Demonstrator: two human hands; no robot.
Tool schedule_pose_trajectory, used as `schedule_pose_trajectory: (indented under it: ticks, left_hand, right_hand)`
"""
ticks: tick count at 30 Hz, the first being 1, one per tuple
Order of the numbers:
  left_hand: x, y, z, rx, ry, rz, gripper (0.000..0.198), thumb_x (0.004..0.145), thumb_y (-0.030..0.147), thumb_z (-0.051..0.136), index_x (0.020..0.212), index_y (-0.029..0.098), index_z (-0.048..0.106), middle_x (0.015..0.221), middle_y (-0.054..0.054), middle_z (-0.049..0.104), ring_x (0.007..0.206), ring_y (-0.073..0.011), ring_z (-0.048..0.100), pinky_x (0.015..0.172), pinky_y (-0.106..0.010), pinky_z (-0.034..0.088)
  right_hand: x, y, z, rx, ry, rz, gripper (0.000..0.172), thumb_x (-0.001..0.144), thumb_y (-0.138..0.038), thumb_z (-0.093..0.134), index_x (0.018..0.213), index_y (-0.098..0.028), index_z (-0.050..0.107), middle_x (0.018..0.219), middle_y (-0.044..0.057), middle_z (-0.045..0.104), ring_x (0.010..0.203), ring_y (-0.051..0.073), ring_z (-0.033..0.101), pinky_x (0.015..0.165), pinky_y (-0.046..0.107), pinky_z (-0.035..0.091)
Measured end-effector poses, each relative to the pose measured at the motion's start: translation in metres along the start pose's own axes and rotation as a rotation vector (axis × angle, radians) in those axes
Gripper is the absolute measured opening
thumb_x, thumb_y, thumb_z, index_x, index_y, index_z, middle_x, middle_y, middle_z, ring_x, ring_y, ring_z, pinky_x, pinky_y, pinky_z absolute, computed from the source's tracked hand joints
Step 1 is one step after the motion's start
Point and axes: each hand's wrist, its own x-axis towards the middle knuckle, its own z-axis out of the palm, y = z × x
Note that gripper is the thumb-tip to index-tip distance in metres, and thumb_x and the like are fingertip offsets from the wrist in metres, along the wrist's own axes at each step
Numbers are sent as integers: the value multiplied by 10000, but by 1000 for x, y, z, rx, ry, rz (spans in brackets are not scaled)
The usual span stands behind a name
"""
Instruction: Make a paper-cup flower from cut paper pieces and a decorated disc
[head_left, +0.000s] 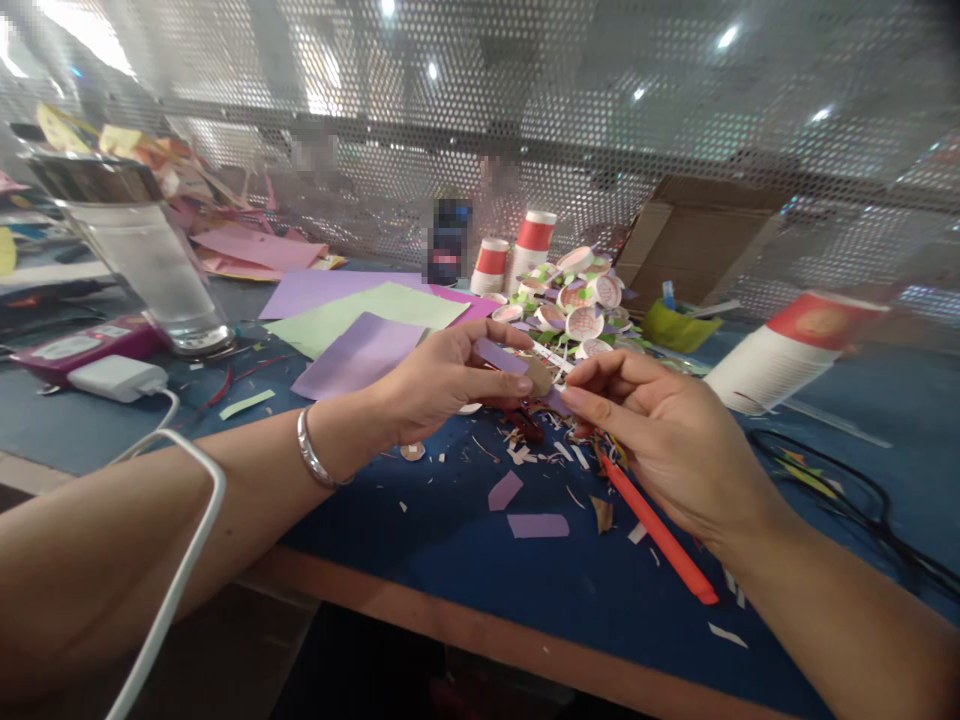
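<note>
My left hand [465, 375], with a silver bangle at the wrist, pinches a small brown disc [539, 378] together with a strip of purple paper [501, 356]. Close to its other side, the fingertips of my right hand [637, 400] are closed at the end of the purple paper. A thin white strip [551, 355] shows between the two hands. Below them lie paper scraps [538, 525] and a red-orange pen [660, 530]. A pile of small round cup bottoms with green and purple paper pieces [585, 322] stands just behind.
Purple and green paper sheets [360, 355] lie left of centre. A glass of clear liquid [161, 265] and a white charger [118, 378] stand at left. Stacked paper cups [787, 355], a black cable [847, 470] and a cardboard box [694, 240] are at right. A white cable [202, 540] crosses my left forearm.
</note>
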Motion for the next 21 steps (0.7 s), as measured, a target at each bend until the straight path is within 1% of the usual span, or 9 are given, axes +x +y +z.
schedule_pose_trajectory:
  ticks: [3, 7, 11, 17, 21]
  left_hand:
    - [0, -3, 1, 54, 21, 34, 408, 750, 91, 797, 1108, 167, 617, 777, -4, 706, 711, -123, 671, 726, -285, 530]
    - [1, -5, 1, 109, 44, 91, 426, 728, 106, 806, 1102, 170, 612, 796, -10, 707, 773, -146, 681, 754, -308, 529]
    - [1, -5, 1, 138, 53, 118, 427, 721, 120, 807, 1096, 171, 611, 815, -19, 713, 794, -155, 682, 777, -327, 528]
    - [1, -7, 2, 162, 30, 143, 409, 734, 131, 793, 1092, 173, 601, 823, -24, 720, 799, -162, 692, 774, -332, 534]
    - [1, -8, 2, 194, 19, 162, 405, 741, 146, 791, 1096, 176, 598, 807, -17, 717, 765, -151, 685, 743, -317, 534]
  right_hand:
    - [-2, -2, 0, -48, 13, -33, 201, 808, -359, 818, 897, -218, 708, 851, 7, 674, 732, 118, 605, 646, 236, 499]
    - [-3, -3, 0, -106, 16, -35, 195, 815, -378, 805, 900, -224, 720, 846, 13, 684, 724, 131, 612, 637, 250, 508]
    - [-2, -4, 2, -98, -7, -32, 213, 817, -396, 805, 911, -222, 724, 841, 8, 686, 743, 127, 624, 662, 236, 517]
    - [-2, -7, 4, -111, -26, -35, 209, 820, -399, 802, 898, -219, 728, 817, 1, 690, 731, 116, 616, 677, 228, 517]
    - [-3, -9, 5, -148, -35, -20, 229, 818, -420, 798, 893, -216, 727, 773, 2, 683, 680, 125, 598, 637, 252, 511]
